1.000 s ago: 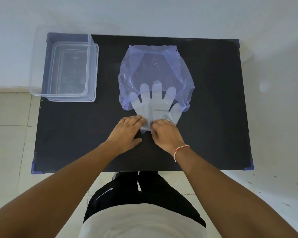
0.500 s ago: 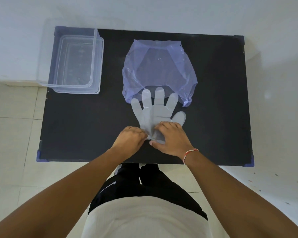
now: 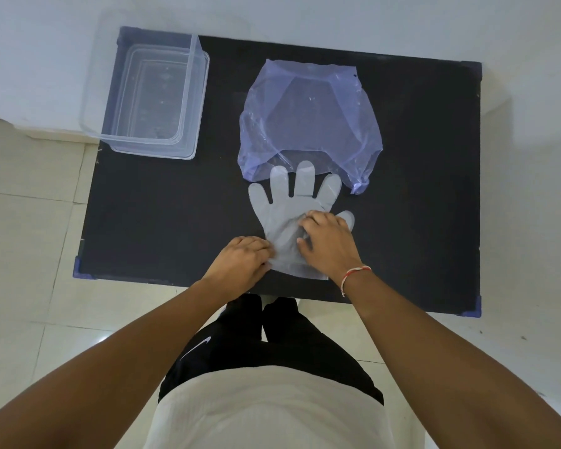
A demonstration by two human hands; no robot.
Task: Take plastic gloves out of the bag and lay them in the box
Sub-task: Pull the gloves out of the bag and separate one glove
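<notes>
Gloves [image 3: 289, 218] have slid nearly out of bag [image 3: 308, 118]; left hand [image 3: 240, 262] and right hand [image 3: 331, 246] pinch them.

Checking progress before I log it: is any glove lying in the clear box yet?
No, the clear box is empty; the glove lies on the table.

Head-worn camera looks steeply down onto the table [image 3: 143, 222].
</notes>
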